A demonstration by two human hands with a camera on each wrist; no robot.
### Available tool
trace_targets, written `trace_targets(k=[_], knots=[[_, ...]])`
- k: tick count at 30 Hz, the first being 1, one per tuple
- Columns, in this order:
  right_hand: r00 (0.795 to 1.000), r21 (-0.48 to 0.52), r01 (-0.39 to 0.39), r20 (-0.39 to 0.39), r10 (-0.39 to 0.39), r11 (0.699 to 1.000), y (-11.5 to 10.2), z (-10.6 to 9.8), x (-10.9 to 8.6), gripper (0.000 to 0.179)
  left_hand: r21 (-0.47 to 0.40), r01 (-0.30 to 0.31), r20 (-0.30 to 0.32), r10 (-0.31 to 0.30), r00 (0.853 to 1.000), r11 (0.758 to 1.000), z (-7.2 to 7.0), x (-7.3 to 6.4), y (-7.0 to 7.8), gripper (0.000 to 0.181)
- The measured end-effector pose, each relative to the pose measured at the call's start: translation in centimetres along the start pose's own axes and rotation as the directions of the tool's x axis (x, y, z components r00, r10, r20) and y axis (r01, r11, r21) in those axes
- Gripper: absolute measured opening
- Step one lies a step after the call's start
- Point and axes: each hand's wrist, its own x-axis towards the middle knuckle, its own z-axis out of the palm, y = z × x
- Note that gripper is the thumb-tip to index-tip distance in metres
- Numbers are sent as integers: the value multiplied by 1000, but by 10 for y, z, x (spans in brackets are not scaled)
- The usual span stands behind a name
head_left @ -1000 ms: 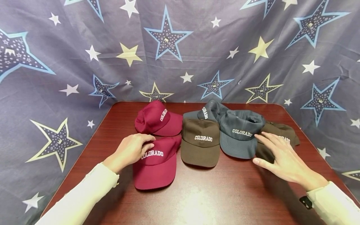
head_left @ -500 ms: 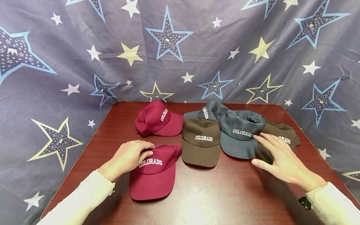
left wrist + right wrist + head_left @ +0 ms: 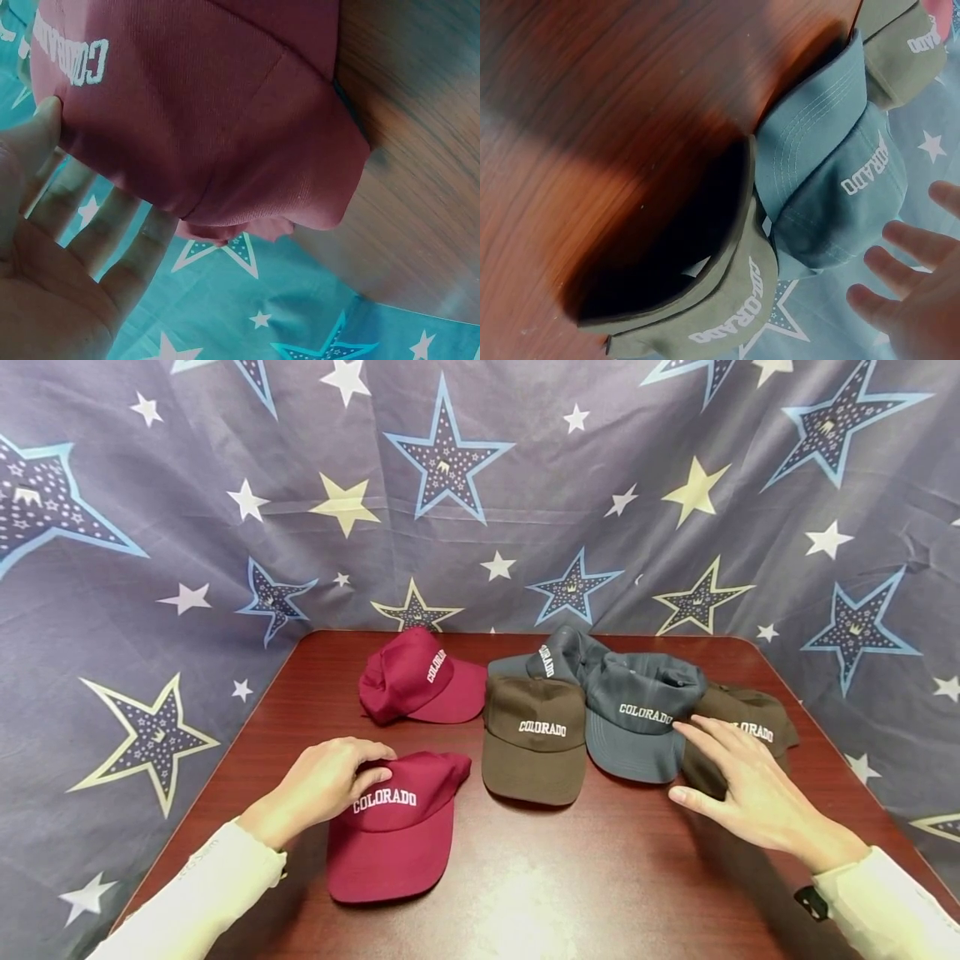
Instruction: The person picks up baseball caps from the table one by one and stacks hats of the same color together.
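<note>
My left hand [image 3: 322, 789] pinches a maroon baseball cap [image 3: 397, 847] by the left side of its crown. The cap's white COLORADO lettering and brim face me. In the left wrist view, the thumb [image 3: 46, 120] presses the front of the crown and the other fingers reach behind it. My right hand [image 3: 757, 797] holds nothing and hovers with its fingers spread. Below it lies a brown cap [image 3: 776, 714], partly hidden by the hand. Its fingertips overlap the edge of a slate-blue cap [image 3: 637, 752] in the head view, but appear apart from it in the right wrist view.
Another maroon cap [image 3: 408, 677] sits farther back on the reddish wooden table [image 3: 570, 868]. A second brown cap [image 3: 534, 777] stands in the middle, before a second slate-blue cap [image 3: 581, 652]. A star-patterned curtain [image 3: 495, 460] hangs behind the table.
My left hand has drawn the front maroon cap toward me and a little left, opening a gap from the rear maroon cap. The right hand has barely moved.
</note>
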Motion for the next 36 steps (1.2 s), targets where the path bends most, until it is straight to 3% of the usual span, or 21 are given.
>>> trace_targets(k=[18, 24, 36], knots=[[1000, 0, -17, 23, 17, 1000, -3, 4, -1, 83, 0, 51, 30, -51, 998, 999, 1, 2, 0, 29], [999, -7, -21, 26, 21, 1000, -4, 5, -1, 83, -13, 61, 4, -61, 998, 998, -2, 5, -1, 30], [1000, -17, -8, 22, 9, 1000, -8, 6, 0, 82, -36, 123, -45, -125, 991, 992, -8, 31, -8, 35]])
